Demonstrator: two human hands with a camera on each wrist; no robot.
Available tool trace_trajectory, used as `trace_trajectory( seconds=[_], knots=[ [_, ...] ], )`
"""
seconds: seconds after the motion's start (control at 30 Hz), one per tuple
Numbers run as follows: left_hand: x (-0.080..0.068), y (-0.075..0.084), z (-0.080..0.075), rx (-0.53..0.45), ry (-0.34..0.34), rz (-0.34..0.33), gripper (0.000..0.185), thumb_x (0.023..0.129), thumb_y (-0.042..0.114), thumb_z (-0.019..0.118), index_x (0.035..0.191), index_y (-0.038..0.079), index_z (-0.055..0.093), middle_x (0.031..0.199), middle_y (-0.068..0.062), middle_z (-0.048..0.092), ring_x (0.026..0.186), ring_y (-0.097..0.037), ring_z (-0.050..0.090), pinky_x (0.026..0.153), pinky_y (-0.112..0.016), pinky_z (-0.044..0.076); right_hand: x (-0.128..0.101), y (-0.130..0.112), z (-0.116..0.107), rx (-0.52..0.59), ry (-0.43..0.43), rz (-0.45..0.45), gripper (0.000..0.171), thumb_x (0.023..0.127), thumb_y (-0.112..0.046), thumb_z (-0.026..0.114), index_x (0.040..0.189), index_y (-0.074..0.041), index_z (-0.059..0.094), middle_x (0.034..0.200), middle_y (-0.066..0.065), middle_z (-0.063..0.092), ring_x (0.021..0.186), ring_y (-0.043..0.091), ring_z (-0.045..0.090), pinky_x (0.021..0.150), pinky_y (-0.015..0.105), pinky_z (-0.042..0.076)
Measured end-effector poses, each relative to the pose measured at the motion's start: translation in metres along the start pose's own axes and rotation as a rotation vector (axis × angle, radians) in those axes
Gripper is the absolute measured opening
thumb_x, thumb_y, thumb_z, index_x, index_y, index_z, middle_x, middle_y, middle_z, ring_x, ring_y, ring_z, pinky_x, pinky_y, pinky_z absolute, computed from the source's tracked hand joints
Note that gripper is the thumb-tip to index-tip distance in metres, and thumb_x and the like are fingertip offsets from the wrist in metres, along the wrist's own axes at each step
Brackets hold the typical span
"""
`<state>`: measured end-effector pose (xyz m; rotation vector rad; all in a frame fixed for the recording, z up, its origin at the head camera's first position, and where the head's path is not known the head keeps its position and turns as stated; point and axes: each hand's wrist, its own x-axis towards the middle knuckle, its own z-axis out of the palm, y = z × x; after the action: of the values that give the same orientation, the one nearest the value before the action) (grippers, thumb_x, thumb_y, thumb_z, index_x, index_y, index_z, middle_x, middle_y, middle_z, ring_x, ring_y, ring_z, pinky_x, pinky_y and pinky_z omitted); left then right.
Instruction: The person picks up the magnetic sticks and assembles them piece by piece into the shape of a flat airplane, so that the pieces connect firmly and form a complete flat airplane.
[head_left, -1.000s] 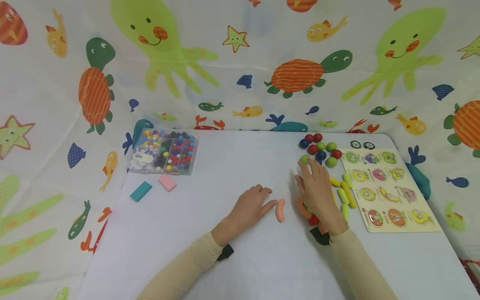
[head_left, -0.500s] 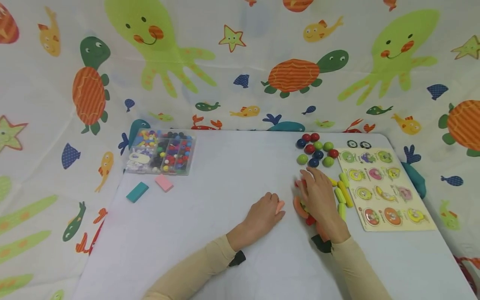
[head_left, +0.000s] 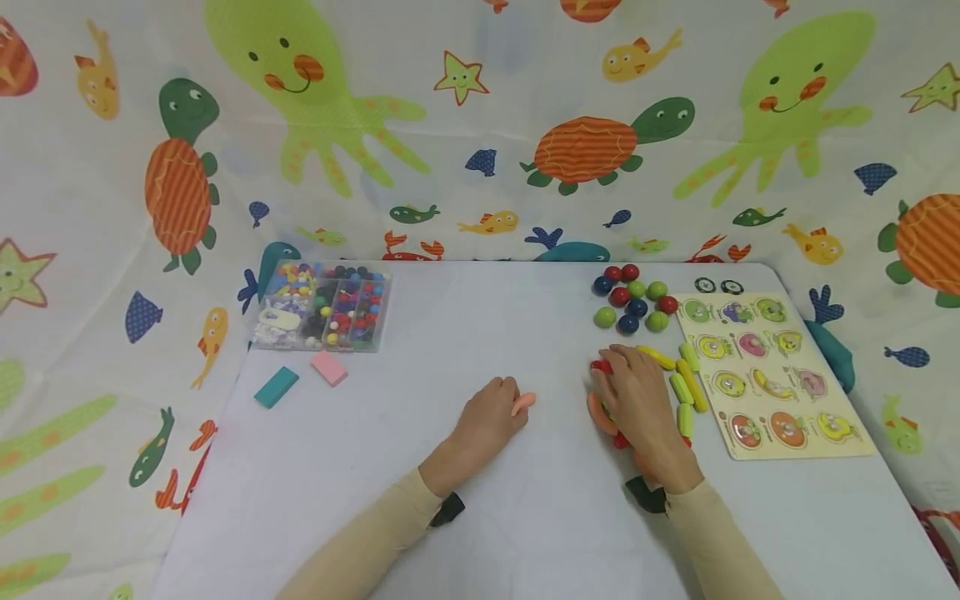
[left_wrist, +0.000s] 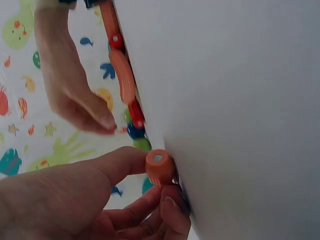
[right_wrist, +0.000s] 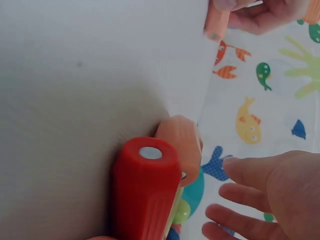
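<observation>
My left hand point(head_left: 480, 429) pinches a short curved orange magnetic stick point(left_wrist: 160, 167) between thumb and fingers, low over the white table. A metal disc shows in its end in the left wrist view. My right hand point(head_left: 637, 404) hangs over a cluster of magnetic sticks at the right, fingers relaxed and apart, with nothing between them in the right wrist view. Beneath and beside it lie a red stick point(right_wrist: 147, 195), an orange stick point(right_wrist: 179, 145) and a curved orange piece point(head_left: 598, 414). The hand hides part of this cluster.
Red, blue and green balls point(head_left: 636, 308) lie beyond the right hand. Yellow sticks point(head_left: 692, 385) and light green sticks point(head_left: 681, 388) lie beside a fruit puzzle board point(head_left: 780, 379). At the left are a divided bead box point(head_left: 322, 304), a teal block point(head_left: 276, 387) and a pink block point(head_left: 328, 367).
My left hand has taken hold of the curved orange stick and carried it left. My right hand has drawn back from a green ball toward the sticks.
</observation>
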<state>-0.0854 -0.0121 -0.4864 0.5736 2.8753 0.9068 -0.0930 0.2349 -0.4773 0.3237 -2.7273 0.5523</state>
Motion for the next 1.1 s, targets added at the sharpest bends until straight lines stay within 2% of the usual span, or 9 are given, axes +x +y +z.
trace_trajectory(
  seconds=[0.23, 0.4, 0.57, 0.87, 1.1],
  knots=[
    [-0.002, -0.039, -0.030, -0.097, 0.030, -0.164, 0.019, 0.096, 0.016, 0.067, 0.084, 0.005, 0.056, 0.073, -0.005, 0.050, 0.061, -0.015, 0.044, 0.054, -0.025, 0.038, -0.007, 0.001, 0.001, 0.010, 0.042, -0.041, 0.029, 0.087, -0.009, 0.078, 0.112, 0.005, 0.070, 0.114, 0.022, 0.068, 0.109, 0.040, 0.061, 0.100, 0.055, 0.047],
    [-0.004, -0.060, -0.045, -0.139, 0.050, -0.245, 0.021, 0.096, 0.018, 0.065, 0.082, 0.005, 0.055, 0.073, -0.006, 0.050, 0.061, -0.017, 0.045, 0.056, -0.028, 0.039, -0.017, -0.001, -0.006, 0.015, -0.004, -0.018, 0.019, 0.087, -0.009, 0.078, 0.102, 0.002, 0.073, 0.097, 0.014, 0.067, 0.092, 0.031, 0.059, 0.087, 0.047, 0.051],
    [-0.006, -0.071, -0.055, -0.142, 0.080, -0.253, 0.027, 0.098, 0.021, 0.066, 0.081, 0.003, 0.056, 0.072, -0.008, 0.052, 0.061, -0.019, 0.047, 0.055, -0.029, 0.041, -0.031, -0.009, -0.013, -0.003, -0.080, 0.018, 0.018, 0.088, -0.019, 0.080, 0.095, -0.003, 0.076, 0.085, 0.006, 0.061, 0.080, 0.020, 0.052, 0.073, 0.038, 0.050],
    [-0.005, -0.074, -0.059, -0.135, 0.102, -0.240, 0.028, 0.098, 0.022, 0.066, 0.081, 0.001, 0.057, 0.071, -0.009, 0.053, 0.060, -0.019, 0.048, 0.054, -0.028, 0.041, -0.041, -0.014, -0.011, -0.056, -0.189, 0.066, 0.026, 0.079, -0.029, 0.089, 0.088, -0.007, 0.077, 0.071, -0.002, 0.053, 0.075, 0.017, 0.050, 0.067, 0.031, 0.045],
    [-0.005, -0.074, -0.058, -0.141, 0.094, -0.246, 0.028, 0.098, 0.021, 0.066, 0.081, 0.002, 0.056, 0.071, -0.008, 0.052, 0.061, -0.019, 0.048, 0.055, -0.028, 0.040, -0.043, -0.015, -0.007, -0.086, -0.209, 0.017, 0.035, 0.074, -0.035, 0.092, 0.088, -0.008, 0.076, 0.071, -0.002, 0.053, 0.072, 0.016, 0.049, 0.064, 0.030, 0.044]
  ],
)
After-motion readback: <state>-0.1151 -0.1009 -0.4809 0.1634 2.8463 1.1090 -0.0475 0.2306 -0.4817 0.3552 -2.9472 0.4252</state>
